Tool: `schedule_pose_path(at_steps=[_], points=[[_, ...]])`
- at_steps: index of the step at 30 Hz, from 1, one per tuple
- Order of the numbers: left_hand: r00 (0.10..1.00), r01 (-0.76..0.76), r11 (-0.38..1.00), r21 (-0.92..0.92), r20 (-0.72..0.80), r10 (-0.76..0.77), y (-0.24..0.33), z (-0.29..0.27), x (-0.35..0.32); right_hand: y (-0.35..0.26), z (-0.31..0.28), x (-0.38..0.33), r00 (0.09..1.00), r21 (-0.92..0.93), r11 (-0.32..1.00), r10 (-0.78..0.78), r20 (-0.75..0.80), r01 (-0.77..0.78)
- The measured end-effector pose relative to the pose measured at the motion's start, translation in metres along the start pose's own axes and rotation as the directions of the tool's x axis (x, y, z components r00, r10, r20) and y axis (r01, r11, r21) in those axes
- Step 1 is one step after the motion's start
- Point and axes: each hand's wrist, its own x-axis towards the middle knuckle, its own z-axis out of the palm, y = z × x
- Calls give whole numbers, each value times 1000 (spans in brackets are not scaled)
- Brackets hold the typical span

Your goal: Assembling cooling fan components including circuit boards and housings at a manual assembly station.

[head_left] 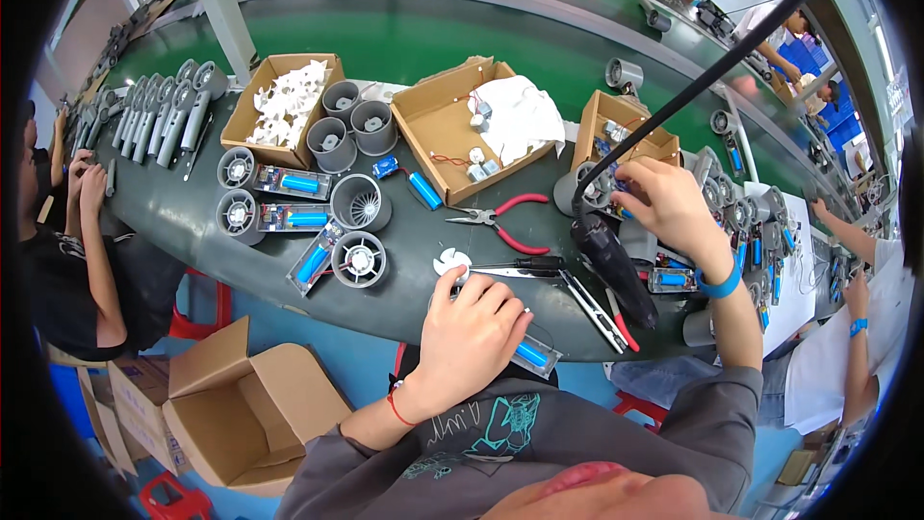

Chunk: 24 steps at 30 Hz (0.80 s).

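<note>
My left hand (472,332) is closed over a grey fan unit at the table's front edge. Most of that unit is hidden under the palm; its open handle with a blue battery cell (531,354) sticks out to the right. Just beyond the fingertips is a white fan wheel (450,261). My right hand (666,207), with a blue wristband, is raised over the near side of a small cardboard box (587,137), beside a grey cylinder housing (584,195). Its fingers are bent together, and whatever they grip is too small to name.
Red-handled pliers (502,222), a black screwdriver (539,263) and tweezers (592,311) lie ahead. A black tool (616,274) hangs on a thick cable. Fan units stand left and right. Boxes hold white fan wheels (289,101) and motors (478,166). Co-workers sit at both sides.
</note>
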Motion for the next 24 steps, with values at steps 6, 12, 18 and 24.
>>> schedule_pose_path(at_steps=[6,12,18,24], points=[[999,0,1000,2,-35,0,2,1,-2,-2,7,-8,988,-147,985,-106,-113,89],[1000,-11,1000,-26,-29,10,0,2,0,-5,-3,-12,995,-37,999,-41,-88,38],[1000,1,1000,1,-15,-1,2,-2,2,20,-30,-26,961,90,989,135,-243,-116],[999,31,999,7,4,-31,6,0,3,6,-1,-26,959,-65,993,-114,-261,100]])
